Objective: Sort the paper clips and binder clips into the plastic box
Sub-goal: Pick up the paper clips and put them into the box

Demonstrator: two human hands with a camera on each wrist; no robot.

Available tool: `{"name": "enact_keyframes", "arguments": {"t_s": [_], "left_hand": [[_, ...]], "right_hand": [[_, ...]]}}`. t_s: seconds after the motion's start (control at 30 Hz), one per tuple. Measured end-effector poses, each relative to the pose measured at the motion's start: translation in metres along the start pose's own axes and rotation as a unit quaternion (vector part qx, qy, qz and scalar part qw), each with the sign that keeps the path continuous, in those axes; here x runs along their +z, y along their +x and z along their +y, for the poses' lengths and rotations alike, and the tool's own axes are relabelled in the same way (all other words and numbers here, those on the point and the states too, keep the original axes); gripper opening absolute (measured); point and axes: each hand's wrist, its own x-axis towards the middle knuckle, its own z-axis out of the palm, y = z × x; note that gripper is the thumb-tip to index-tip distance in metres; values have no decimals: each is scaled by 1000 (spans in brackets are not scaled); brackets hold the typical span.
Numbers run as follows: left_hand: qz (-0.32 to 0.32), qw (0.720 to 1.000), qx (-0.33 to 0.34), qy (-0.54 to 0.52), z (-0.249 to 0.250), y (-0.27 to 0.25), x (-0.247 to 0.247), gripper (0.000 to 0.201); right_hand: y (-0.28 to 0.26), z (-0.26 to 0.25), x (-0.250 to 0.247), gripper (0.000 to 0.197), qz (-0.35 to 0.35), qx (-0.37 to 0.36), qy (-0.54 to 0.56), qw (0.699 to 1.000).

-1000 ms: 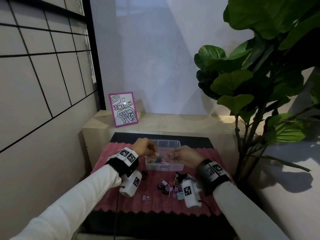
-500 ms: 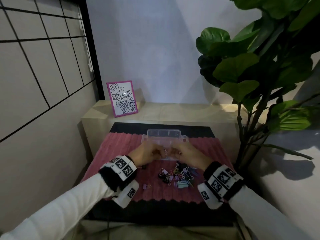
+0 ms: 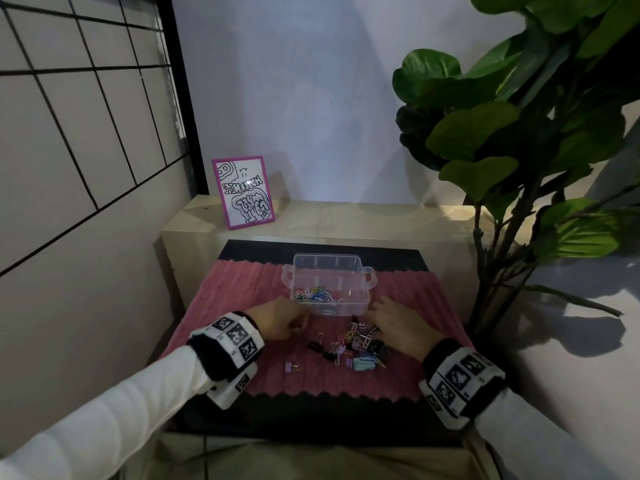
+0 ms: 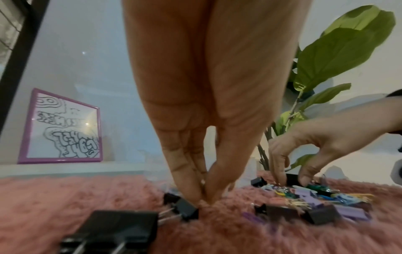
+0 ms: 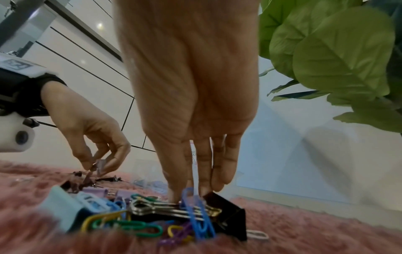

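The clear plastic box [image 3: 360, 304] stands open on the pink rug, and coloured paper clips [image 3: 317, 294] lie inside it. In front of it is a mixed pile of clips [image 3: 353, 344]. My left hand [image 3: 300, 326] is down on the rug left of the pile, thumb and finger pinched together on a small mauve clip [image 5: 99, 164] next to a small black binder clip [image 4: 187, 209]. My right hand [image 3: 375, 329] reaches into the pile, its fingertips [image 5: 174, 190] pinching a blue paper clip [image 5: 193, 206] that lies over a black binder clip [image 5: 228, 213].
A lone purple binder clip [image 3: 290, 367] lies on the rug [image 3: 225, 306] near my left wrist. A framed drawing [image 3: 244, 192] leans on the wooden ledge behind. A big leafy plant [image 3: 519, 133] stands at the right, and a wall on the left.
Both hands have come back from over the box and dropped to the clips on the rug in front of it.
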Motion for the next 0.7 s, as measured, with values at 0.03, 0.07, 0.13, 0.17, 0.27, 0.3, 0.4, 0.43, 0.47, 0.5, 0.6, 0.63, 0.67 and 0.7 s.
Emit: {"name": "enact_keyframes", "arguments": {"t_s": [0.03,0.07,0.13,0.17,0.27,0.3,0.4,0.43,0.47,0.5,0.6,0.63,0.67,0.7], "left_hand": [[5,1000,-3,-4,-3,-1,-1,26],[9,1000,-5,-6,-4,-2,-2,29],[12,1000,-17,1,-1,-2,-2,34],[17,1000,-21,9,3,0,-1,35],[46,999,6,9,22,9,3,28],[49,999,15,-2,29,12,6,28],[13,999,15,-26,42,21,16,41],[-7,1000,9,-22,42,22,20,44],[-20,1000,5,-13,42,22,21,44],[-24,1000,4,-5,40,22,23,42],[-20,999,-11,24,30,14,19,31],[-16,999,-17,27,26,11,17,28],[-11,999,-23,28,23,9,14,27],[-6,999,-30,29,20,7,11,26]], "right_hand": [[1,-1,-1,23,8,-2,5,1000],[2,-5,-2,21,19,-14,20,1000],[6,-17,-4,24,18,-45,59,997],[9,-23,-5,28,-4,-54,75,996],[20,-34,-2,43,-87,-60,87,991],[23,-34,-1,47,-95,-54,92,990],[27,-34,-5,44,-108,-11,140,984],[28,-34,-8,38,-110,2,156,982],[28,-34,-11,31,-112,12,169,979],[28,-33,-11,26,-110,17,179,978],[24,-27,-11,15,-90,30,221,971],[23,-25,-11,13,-84,31,242,966],[22,-23,-11,11,-78,32,262,961],[21,-20,-10,11,-69,34,281,957]]}}
